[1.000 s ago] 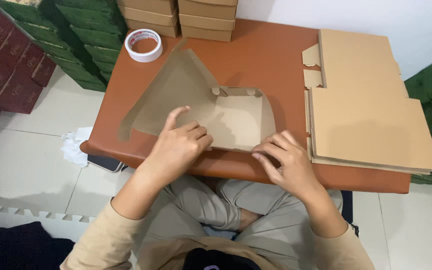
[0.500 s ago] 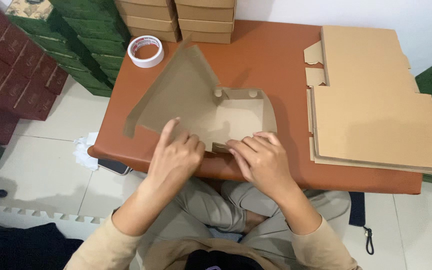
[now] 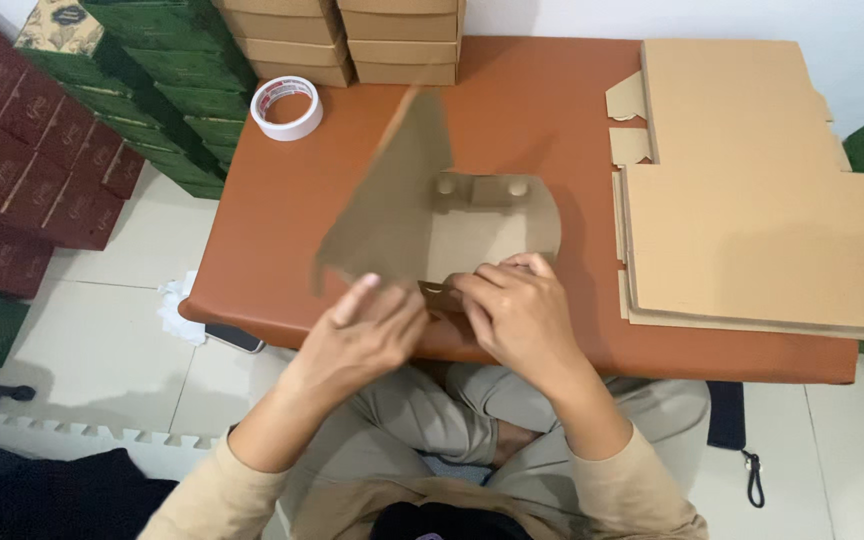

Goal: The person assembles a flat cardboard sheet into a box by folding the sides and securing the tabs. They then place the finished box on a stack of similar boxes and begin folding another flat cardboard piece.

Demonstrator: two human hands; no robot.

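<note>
Both hands, left and right, grasp a half-folded cardboard box on the table.

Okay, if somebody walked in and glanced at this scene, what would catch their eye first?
Most likely the half-folded cardboard box in the middle of the brown table, one big flap tilted up, with the left hand and right hand both pressing at its near edge. Next, the stack of flat cardboard blanks on the table's right side, and the roll of tape near the far left corner.
</note>
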